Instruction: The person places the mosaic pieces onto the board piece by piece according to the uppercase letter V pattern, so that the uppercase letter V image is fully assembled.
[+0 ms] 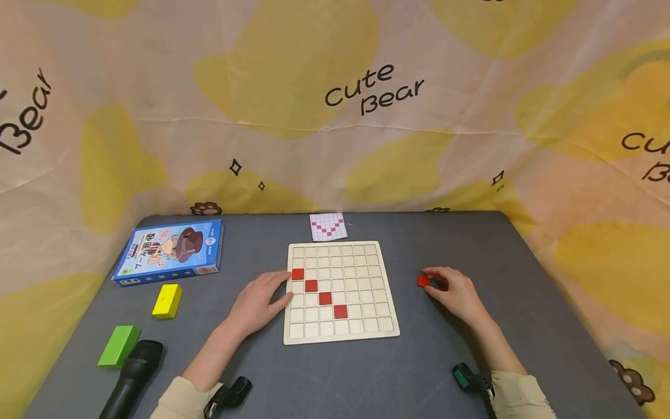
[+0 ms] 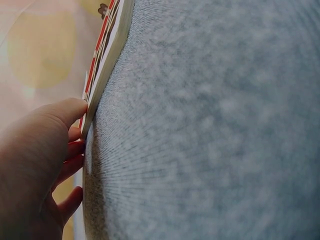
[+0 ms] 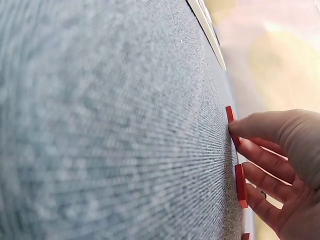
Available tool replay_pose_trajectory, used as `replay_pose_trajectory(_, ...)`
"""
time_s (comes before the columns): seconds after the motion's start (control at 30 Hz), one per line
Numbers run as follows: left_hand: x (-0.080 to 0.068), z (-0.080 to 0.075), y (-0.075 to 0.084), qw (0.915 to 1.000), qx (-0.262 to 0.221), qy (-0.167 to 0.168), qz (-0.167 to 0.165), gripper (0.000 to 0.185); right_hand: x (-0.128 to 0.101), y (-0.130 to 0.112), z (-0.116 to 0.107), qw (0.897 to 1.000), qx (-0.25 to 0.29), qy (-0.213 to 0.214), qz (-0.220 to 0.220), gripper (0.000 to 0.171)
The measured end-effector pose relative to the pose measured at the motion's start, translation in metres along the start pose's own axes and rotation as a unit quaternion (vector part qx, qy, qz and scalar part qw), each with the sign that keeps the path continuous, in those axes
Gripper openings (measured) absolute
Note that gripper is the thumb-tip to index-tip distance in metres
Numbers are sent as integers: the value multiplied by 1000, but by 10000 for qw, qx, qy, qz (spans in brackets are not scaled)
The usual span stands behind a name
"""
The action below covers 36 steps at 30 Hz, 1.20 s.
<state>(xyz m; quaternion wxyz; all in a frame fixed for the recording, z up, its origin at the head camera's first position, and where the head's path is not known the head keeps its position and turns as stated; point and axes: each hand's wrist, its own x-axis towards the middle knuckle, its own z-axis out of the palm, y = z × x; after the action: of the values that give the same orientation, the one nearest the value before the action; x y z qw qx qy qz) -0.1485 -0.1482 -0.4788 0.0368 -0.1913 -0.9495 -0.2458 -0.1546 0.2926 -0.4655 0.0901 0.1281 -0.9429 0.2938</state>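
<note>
A wooden grid board [image 1: 362,283] lies flat on the dark table, with several red square tiles [image 1: 325,298] set in a diagonal falling to the right. My left hand [image 1: 253,305] rests at the board's left side, thumb and fingertips touching its edge, which also shows in the left wrist view. Right of the board, my right hand [image 1: 459,292] pinches a loose red tile [image 1: 423,281] between thumb and forefinger, low over the table. Another red tile [image 3: 241,186] lies under its other fingers, and a further bit of red shows below in the right wrist view.
Behind the board lies a pattern card [image 1: 328,227] with a red V of squares. At the left are a blue box [image 1: 170,251], a yellow block [image 1: 167,301], a green block [image 1: 119,347] and a black microphone [image 1: 133,375]. A printed cloth [image 1: 293,157] hangs behind the table.
</note>
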Motion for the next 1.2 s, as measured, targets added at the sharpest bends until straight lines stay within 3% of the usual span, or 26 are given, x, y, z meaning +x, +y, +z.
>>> replay_pose_trajectory(0.43,0,-1,1,10000,29,18,45,52,4,-3,3,9998,-30,-32,-192,32)
replay_pose_trajectory(0.9,0,-2,3,10000,55,-17,-34,51,15,-27,21,9968,732,-296,92,34)
replay_pose_trajectory(1.2,1,-1,2,9999,138,-25,-4,52,20,-56,38,9922,1141,-425,-254,33)
